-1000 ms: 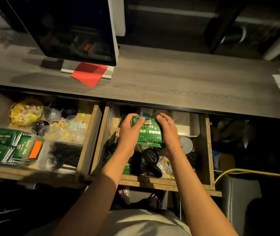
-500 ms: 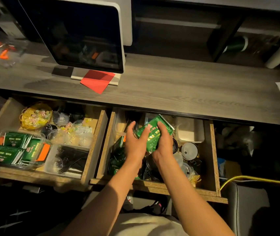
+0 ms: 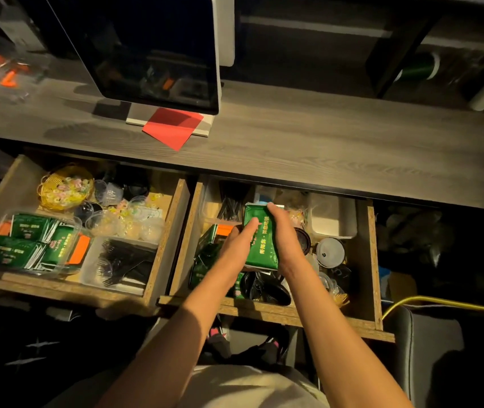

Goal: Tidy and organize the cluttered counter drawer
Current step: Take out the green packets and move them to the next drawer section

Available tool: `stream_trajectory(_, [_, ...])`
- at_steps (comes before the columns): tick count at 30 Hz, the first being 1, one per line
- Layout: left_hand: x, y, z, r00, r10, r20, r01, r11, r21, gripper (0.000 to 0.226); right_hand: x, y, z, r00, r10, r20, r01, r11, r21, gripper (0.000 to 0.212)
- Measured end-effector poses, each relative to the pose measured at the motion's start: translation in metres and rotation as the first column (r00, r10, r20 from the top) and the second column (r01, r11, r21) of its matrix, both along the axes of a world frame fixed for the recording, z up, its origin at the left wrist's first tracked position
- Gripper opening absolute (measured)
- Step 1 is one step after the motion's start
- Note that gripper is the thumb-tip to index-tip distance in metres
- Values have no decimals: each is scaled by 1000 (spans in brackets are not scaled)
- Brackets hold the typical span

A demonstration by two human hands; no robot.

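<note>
Two wooden drawers stand pulled out under the counter. Over the right drawer (image 3: 371,260) both hands hold a stack of green packets (image 3: 259,245) standing lengthwise. My left hand (image 3: 239,245) presses its left side with the fingers along the face. My right hand (image 3: 286,240) wraps the right side, fingertips over the top edge. Under the hands lie more green packets (image 3: 205,266), black lids (image 3: 264,287) and clear lidded cups (image 3: 330,251). The left drawer (image 3: 161,248) holds a clear tub of green packets (image 3: 28,245), a tray of black forks (image 3: 122,263) and a yellow basket (image 3: 65,187).
On the grey wood counter (image 3: 293,148) stands a screen (image 3: 152,54) with a red paper (image 3: 173,128) at its base. A white tray (image 3: 333,222) and black sticks (image 3: 230,206) sit at the back of the right drawer. A yellow cable (image 3: 441,303) runs at the right.
The green stack has turned from crosswise through a tilt to lengthwise between the hands. The view has shifted, so the drawers sit lower in the frame.
</note>
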State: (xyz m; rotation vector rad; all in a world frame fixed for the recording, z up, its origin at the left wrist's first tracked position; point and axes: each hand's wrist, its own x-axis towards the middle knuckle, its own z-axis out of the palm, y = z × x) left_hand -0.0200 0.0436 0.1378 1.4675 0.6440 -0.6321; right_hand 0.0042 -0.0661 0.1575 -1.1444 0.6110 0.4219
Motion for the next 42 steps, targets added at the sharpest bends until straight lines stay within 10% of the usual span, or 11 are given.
stream_trajectory(4, [-8,10,0,998,54,-9,-54,999,6,113,-4,12,-21,997,72,-30,-74,995,-63,83])
stream_trajectory(9, [-2,37,-19,998,33,-52,-29,996,86,105,-14,24,-45,943,321,-84,-323,946,-5,36])
stream_trajectory(13, [2,66,-46,995,-68,-74,60,993,-106,68,-11,21,-71,958,251,-141,-246,968,53,26])
stream_trajectory(24, [-6,90,-166,908,-420,-10,409,879,243,28,-15,-26,-147,989,-32,-145,38,999,35,27])
stream_trajectory(30, [8,100,-195,868,-494,-54,487,823,293,35,-27,-34,-189,975,-15,-222,-11,993,-117,75])
stream_trajectory(35, [2,111,-207,621,-782,-52,653,479,586,47,-32,-40,-200,967,-27,-252,-2,993,-116,99])
stream_trajectory(42, [9,96,-220,778,-605,-169,526,480,702,93,-33,-40,-203,963,-39,-267,3,991,-131,102])
